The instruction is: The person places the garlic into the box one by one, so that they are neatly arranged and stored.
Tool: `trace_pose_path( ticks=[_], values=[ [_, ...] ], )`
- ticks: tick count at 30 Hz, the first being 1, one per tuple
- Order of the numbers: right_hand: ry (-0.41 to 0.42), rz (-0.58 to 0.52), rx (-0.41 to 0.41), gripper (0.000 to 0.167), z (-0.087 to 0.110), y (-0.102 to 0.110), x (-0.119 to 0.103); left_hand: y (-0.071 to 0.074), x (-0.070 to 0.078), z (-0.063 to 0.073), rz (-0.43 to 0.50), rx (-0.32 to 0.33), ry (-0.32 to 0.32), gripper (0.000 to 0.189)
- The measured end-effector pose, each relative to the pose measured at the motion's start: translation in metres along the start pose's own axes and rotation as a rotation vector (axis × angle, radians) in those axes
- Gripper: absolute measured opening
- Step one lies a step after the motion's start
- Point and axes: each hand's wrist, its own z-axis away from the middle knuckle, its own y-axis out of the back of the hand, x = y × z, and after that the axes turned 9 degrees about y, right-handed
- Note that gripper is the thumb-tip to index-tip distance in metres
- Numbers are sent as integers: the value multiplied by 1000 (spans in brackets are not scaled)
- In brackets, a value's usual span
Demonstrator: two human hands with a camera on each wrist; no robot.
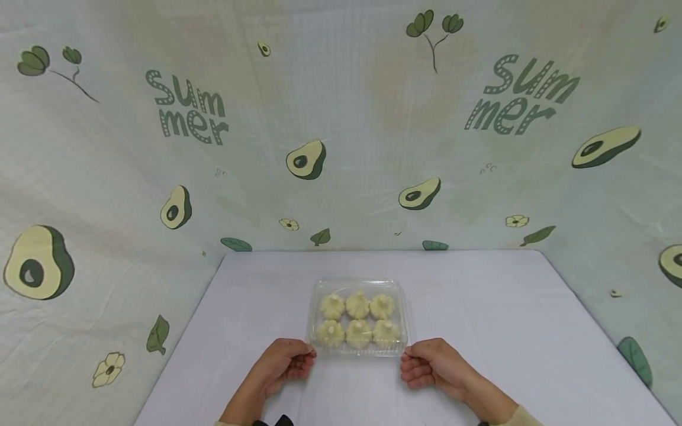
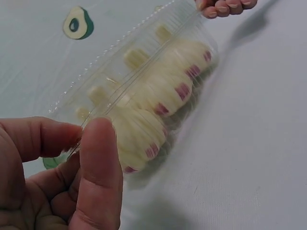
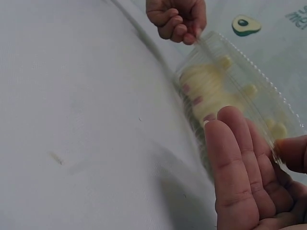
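A clear plastic clamshell box [image 1: 358, 354] with several pale garlic bulbs [image 1: 358, 305] in two rows sits between the two hands. In the wrist views the bulbs seen through its side carry small purple patches near the base. My left hand [image 1: 289, 362] pinches the box's near left corner between thumb and forefinger. Its near right corner is pinched by my right hand [image 1: 433, 365] in the same way. The right wrist view shows the other fingers [image 3: 230, 167] of that hand held fairly straight beneath the rim. The lid lies over the bulbs.
A white cloth-covered table [image 1: 479, 307] spreads around the box. Behind and at both sides stands a pale cloth backdrop [image 1: 351, 118] printed with avocados, leaves and lettering.
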Motion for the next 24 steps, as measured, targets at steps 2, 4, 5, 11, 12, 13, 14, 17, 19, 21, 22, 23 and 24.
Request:
trace_pose_path(
  ticks=[2, 4, 5, 11, 12, 13, 14, 17, 19, 21, 22, 23, 24],
  values=[
    [-7, -1, 8, 25, 0, 1, 1, -1, 0, 0, -17, 11, 8, 24],
    [-7, 2, 18, 26, -1, 1, 2, -3, 0, -1, -38, 22, 10, 27],
    [-7, 3, 21, 27, -1, 1, 2, -3, 0, -2, -50, 26, 9, 29],
    [7, 13, 52, 32, -2, 4, 0, -6, 1, -7, -102, 46, -20, 29],
    [11, 17, 64, 33, -3, 5, -1, -7, 2, -9, -107, 49, -28, 29],
    [14, 22, 75, 33, -3, 6, -2, -8, 3, -11, -112, 53, -37, 29],
    [16, 25, 86, 33, -4, 7, -3, -10, 4, -14, -117, 59, -45, 29],
    [19, 34, 120, 32, -6, 11, -7, -16, 7, -22, -133, 77, -65, 29],
    [20, 36, 138, 32, -7, 16, -8, -20, 8, -27, -143, 88, -77, 29],
    [21, 37, 155, 31, -8, 21, -10, -25, 10, -33, -147, 98, -85, 29],
    [22, 38, 163, 31, -9, 23, -11, -27, 11, -36, -146, 101, -90, 28],
    [21, 37, 173, 31, -11, 26, -12, -29, 12, -38, -142, 104, -94, 27],
    [20, 39, 183, 31, -12, 28, -13, -31, 13, -41, -138, 106, -99, 27]
  ],
)
